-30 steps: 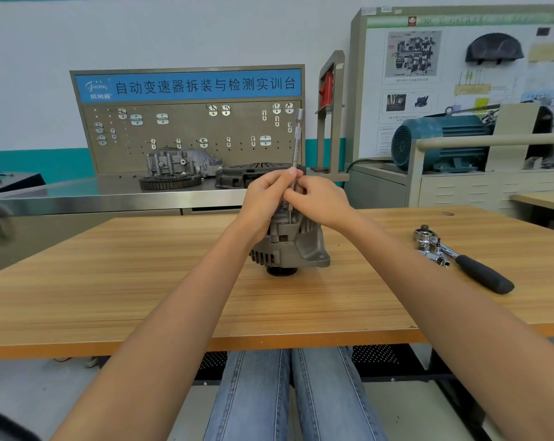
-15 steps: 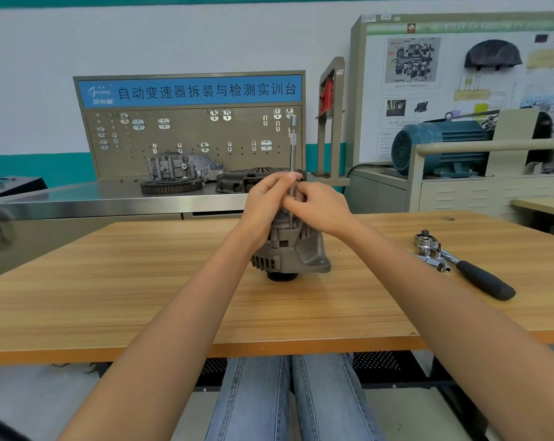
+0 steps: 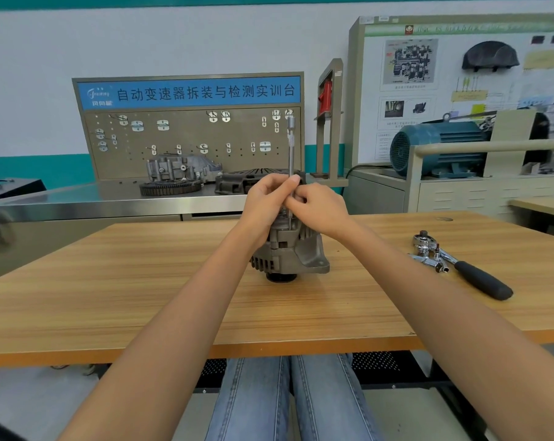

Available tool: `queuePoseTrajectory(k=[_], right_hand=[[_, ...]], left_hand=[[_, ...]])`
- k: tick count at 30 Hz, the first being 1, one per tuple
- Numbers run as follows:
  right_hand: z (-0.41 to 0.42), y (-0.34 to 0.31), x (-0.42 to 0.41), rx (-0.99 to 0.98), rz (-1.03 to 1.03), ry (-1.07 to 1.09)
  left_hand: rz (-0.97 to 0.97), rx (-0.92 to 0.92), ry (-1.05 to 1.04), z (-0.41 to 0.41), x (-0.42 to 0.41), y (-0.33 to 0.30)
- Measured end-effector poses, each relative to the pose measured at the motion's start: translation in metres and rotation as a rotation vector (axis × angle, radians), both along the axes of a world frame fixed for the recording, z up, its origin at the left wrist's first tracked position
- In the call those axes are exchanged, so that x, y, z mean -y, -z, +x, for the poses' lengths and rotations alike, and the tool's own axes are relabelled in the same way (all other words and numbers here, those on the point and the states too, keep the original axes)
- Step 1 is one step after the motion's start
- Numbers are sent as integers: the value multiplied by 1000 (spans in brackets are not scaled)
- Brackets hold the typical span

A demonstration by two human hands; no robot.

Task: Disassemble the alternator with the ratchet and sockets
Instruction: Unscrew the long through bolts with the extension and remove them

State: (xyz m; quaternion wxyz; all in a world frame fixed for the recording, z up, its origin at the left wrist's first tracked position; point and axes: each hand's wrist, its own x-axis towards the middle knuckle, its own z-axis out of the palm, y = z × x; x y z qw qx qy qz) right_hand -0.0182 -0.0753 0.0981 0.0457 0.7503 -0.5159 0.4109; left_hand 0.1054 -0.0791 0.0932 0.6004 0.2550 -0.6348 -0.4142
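Head view: the alternator [image 3: 288, 249] stands pulley-down at mid-counter [image 3: 110, 297], and an extension bar [image 3: 291, 154] rises straight up from its top — long axis vertical. Both hands meet at the bar's lower end, left hand [image 3: 269, 198] and right hand [image 3: 320, 208] pinching it with curled fingers. The ratchet [image 3: 460, 265] lies well apart — nearer the right hand.

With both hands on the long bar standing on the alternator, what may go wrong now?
1. The extension bar stands tall and thin on the alternator; if it leans, it may slip off the bolt.
2. The alternator rests on its small pulley end, unclamped, so sideways force from the left hand or right hand may tip it.
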Motion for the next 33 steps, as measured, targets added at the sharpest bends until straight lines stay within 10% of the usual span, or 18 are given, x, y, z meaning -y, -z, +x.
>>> queuePoseTrajectory(k=[33], right_hand=[[1,2,-5,-66,-37,-6]], left_hand=[[19,3,37,3,0,-1]])
